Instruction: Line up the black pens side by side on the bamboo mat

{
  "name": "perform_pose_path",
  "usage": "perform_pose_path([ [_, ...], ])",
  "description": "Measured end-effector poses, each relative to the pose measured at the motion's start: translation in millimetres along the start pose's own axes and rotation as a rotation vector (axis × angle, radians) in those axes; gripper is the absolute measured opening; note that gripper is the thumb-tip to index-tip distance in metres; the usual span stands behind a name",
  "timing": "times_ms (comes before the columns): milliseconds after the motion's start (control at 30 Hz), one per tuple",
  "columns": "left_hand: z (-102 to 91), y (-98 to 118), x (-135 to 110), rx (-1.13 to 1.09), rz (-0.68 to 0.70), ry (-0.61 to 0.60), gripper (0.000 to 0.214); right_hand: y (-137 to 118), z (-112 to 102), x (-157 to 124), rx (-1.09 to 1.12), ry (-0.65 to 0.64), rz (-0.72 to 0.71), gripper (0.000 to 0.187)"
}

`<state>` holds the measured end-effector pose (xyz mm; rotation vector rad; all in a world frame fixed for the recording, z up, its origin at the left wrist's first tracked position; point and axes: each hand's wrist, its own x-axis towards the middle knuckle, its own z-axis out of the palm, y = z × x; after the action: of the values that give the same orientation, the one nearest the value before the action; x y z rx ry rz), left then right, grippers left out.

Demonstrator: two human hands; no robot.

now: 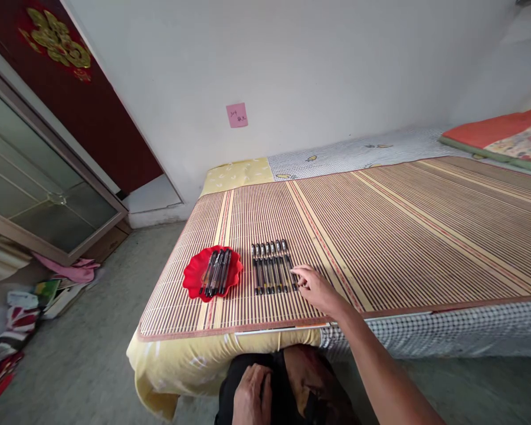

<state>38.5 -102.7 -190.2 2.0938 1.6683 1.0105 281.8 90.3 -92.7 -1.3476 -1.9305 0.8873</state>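
My right hand reaches onto the bamboo mat, fingers stretched flat, fingertips touching the rightmost pen of a row of several black pens laid side by side. It grips nothing. To the left of the row stands a red scalloped dish holding several more black pens. My left hand rests on my lap below the bed edge, fingers curled loosely over dark fabric, nothing visible in it.
The mat covers a bed with a yellow sheet and checked side. Folded bedding lies at the far right. A pink note sticks on the white wall. Clutter and a glass door stand on the floor at left.
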Motion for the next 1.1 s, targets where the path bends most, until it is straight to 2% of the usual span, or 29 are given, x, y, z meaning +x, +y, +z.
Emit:
perform_pose_path([
  [200,-6.1,-4,2,-0.006,0.066,-0.078,0.028,-1,-1,-1,-0.019,-0.004,0.009,0.068],
  [367,1.1,-2,-1,-0.019,0.004,-0.002,0.035,-2,0,0,-0.011,-0.009,0.024,0.065],
  [600,3.6,-1,-1,-0.023,-0.002,0.03,0.032,-5,0,0,-0.023,-0.02,0.007,0.061],
  [800,-4.1,-5,1,-0.011,0.073,-0.047,0.022,0,3,0,-0.04,0.006,-0.019,0.061],
  [967,3.6,-6,-4,-0.017,0.022,0.022,0.029,-1,2,0,-0.057,0.031,-0.035,0.059],
  [1100,6.2,-6,-5,-0.028,0.002,0.002,0.03,-3,2,1,-0.086,0.037,-0.026,0.06],
])
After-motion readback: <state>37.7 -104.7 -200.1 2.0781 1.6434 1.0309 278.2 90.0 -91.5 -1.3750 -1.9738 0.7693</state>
